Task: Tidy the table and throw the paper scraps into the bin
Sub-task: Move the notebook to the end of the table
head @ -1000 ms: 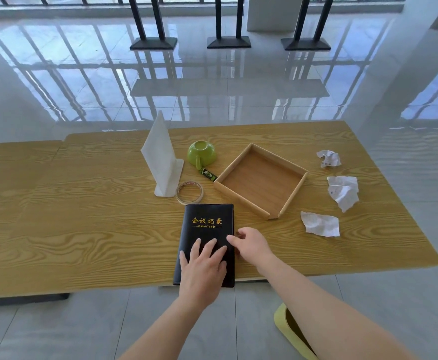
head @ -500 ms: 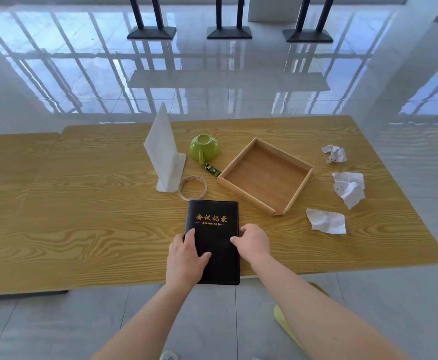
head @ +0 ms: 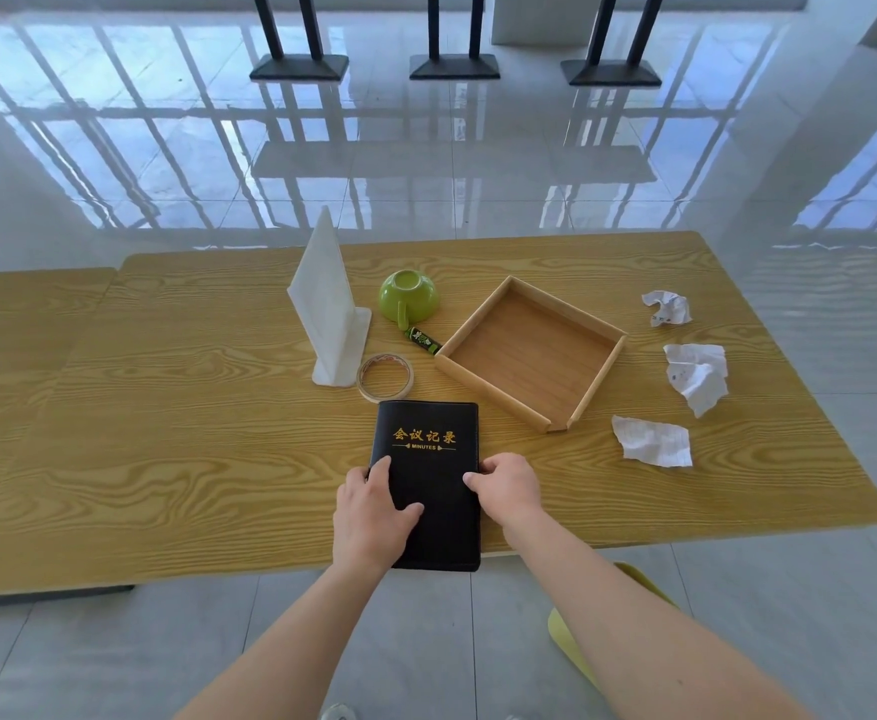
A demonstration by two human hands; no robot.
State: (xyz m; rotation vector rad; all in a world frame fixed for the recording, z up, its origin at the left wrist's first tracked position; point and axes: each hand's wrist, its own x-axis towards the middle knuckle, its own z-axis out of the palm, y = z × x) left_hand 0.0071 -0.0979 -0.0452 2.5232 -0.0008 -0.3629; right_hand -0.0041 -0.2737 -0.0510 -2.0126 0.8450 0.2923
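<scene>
Wood-grain table (head: 166,459), glossy tiles behind. At its near edge, left hand (head: 371,517) & right hand (head: 511,491) clasp opposite edges of black minutes notebook (head: 428,433), prob. to square or lift it. 3 crumpled paper scraps (head: 652,441) lie untouched right of wooden tray (head: 602,374), unbinned.

Both bare forearms reach forward from the lower edge, the left forearm (head: 270,652) slanting right and the right forearm (head: 633,631) slanting left. The left hand (head: 374,517) grips the left edge of the black notebook (head: 428,459), thumb flat on its cover. The right hand (head: 509,491) holds the right edge, fingers curled, thumb tip on top.
</scene>
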